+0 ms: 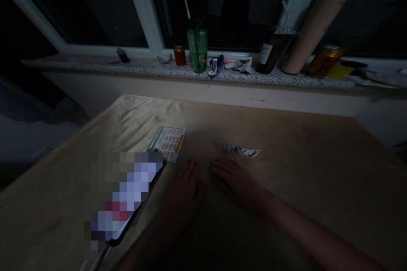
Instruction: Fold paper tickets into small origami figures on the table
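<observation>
Both of my hands rest on the cloth-covered table in dim light. My left hand lies with its fingers stretched forward and holds nothing. Close to its left is a lit screen, blurred into blocks, and past the fingertips lies a printed card with rows of red marks. My right hand is flat, fingers pointing to the left, also without anything in it. Just beyond it lies a crumpled, twisted wrapper, apart from the fingers.
Along the speckled windowsill behind the table stand a green cup with a straw, a red jar, a dark drink cup, a tall beige flask and an orange can. A blue and silver wrapper lies between them.
</observation>
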{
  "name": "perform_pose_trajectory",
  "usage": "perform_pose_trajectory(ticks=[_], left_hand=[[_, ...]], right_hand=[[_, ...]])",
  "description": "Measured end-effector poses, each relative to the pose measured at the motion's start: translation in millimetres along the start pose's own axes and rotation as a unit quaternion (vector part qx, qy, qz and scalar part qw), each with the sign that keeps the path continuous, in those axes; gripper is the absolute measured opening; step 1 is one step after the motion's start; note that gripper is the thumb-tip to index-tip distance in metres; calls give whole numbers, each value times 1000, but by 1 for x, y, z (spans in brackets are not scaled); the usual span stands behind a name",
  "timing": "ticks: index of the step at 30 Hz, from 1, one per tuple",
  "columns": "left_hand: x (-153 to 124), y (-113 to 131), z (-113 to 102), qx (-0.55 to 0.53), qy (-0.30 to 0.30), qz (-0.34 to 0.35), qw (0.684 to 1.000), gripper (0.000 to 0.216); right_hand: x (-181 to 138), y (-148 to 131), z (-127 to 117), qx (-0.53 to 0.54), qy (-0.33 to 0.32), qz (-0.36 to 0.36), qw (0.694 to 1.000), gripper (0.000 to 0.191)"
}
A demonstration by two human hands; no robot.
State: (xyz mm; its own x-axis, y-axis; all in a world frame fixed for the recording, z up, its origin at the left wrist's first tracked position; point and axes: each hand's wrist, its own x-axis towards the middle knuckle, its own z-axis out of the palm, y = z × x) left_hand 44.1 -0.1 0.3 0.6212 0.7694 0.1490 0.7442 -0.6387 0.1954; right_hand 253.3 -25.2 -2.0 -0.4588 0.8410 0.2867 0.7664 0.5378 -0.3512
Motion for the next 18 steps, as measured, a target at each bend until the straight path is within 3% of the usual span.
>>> perform_pose_trajectory(ticks=[9, 18], left_hand=[[-17, -8, 4, 17, -9, -40, 999, 56], [-18, -8, -3, -42, 6, -74, 996, 54]], right_hand=[[27, -12, 11, 0, -63, -47, 997, 44], [47, -14, 24, 5, -61, -79, 995, 40]])
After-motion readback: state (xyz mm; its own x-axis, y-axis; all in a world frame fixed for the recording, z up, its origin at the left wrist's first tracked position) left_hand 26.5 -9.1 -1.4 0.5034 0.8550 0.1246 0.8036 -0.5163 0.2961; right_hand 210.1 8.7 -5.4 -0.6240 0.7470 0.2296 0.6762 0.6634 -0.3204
